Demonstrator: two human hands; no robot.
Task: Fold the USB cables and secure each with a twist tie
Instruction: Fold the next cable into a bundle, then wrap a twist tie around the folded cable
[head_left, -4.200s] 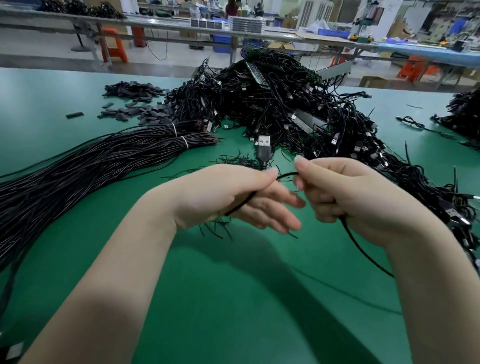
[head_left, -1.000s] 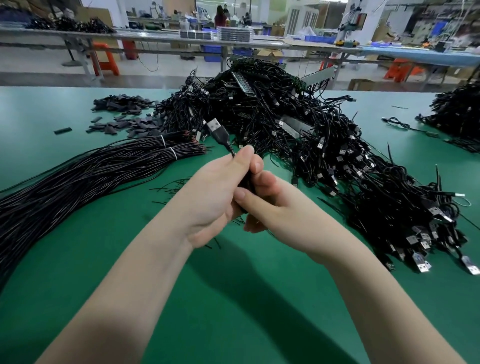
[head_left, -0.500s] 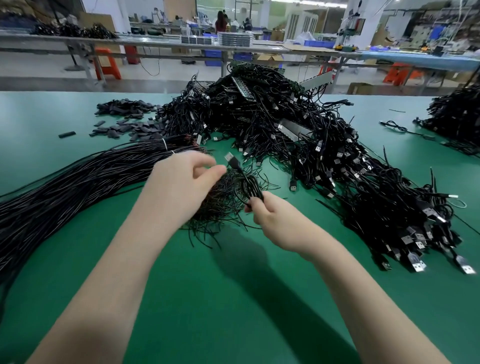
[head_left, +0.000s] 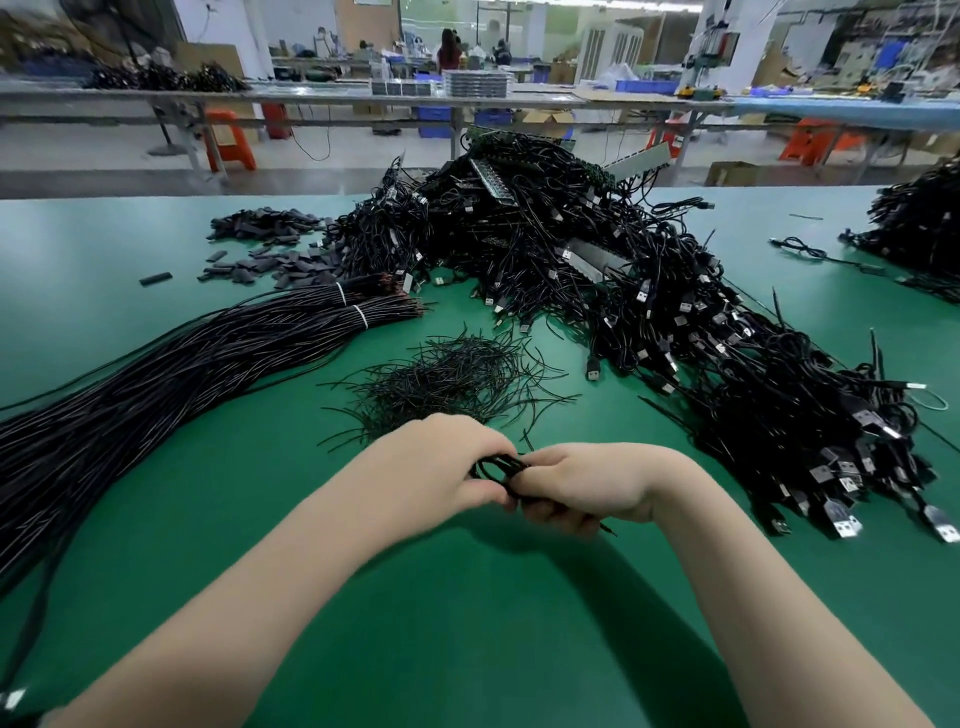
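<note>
My left hand (head_left: 441, 467) and my right hand (head_left: 582, 486) meet low over the green table (head_left: 467, 623), both gripping a folded black USB cable (head_left: 501, 467) between them. Only short loops of the cable show between the fingers; whether a twist tie is on it is hidden. Just beyond my hands lies a loose heap of thin black twist ties (head_left: 447, 376). A long bundle of straight black cables (head_left: 156, 374) runs off to the left.
A big tangled pile of black USB cables (head_left: 623, 291) fills the middle and right of the table. Small black sleeves (head_left: 265, 249) are scattered at the back left. Another cable pile (head_left: 919, 228) sits at the far right. Benches and stools stand beyond the table.
My left hand left the twist-tie heap and came back toward me. Both hands now meet on the folded cable, lower and closer than half a second ago.
</note>
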